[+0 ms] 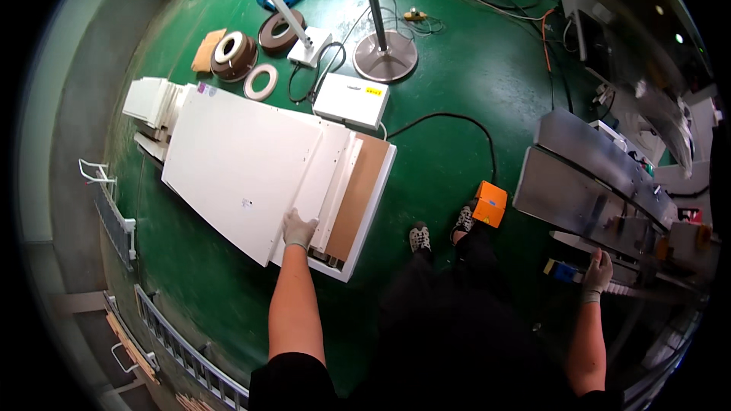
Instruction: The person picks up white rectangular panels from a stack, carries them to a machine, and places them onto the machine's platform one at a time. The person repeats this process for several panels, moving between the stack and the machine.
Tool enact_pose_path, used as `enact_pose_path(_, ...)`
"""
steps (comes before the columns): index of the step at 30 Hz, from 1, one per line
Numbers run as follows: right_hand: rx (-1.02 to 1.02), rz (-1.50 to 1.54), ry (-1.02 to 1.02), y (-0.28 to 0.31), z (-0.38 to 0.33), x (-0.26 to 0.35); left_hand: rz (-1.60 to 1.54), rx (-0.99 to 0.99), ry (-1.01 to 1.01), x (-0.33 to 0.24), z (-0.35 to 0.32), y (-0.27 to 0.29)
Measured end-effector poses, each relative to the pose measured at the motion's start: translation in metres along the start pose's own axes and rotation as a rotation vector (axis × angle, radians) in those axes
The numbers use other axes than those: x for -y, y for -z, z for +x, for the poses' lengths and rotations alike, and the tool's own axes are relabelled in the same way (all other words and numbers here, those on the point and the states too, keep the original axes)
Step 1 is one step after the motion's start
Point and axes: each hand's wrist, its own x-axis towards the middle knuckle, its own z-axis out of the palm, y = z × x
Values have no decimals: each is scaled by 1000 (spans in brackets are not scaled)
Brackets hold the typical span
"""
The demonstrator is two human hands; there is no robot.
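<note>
Left hand (pixel 299 230), gloved, gripping near edge of narrow white panel (pixel 324 175) atop stacked boards (pixel 236 164). Right hand (pixel 598 274) well apart, resting flat and unclenched on metal machine (pixel 579 183). Green floor (pixel 457 91) beneath.

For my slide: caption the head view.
Left hand on stacked white panels, right hand on metal machine.

lower panels (pixel 346 262) hidden beneath stack
</note>
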Motion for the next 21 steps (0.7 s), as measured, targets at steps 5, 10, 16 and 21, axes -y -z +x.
enact_pose_path(5,141,-76,-8,13,1,-10,283,212,-33,-19,25,-3)
enact_pose_path(10,240,-35,-6,21,7,-27,449,242,115,-39,2,-62)
enact_pose_path(16,399,-95,-3,36,11,-21,649,-68,-183,5,18,-74)
enact_pose_path(21,405,-116,-20,41,11,-16,592,-322,-229,13,36,-81)
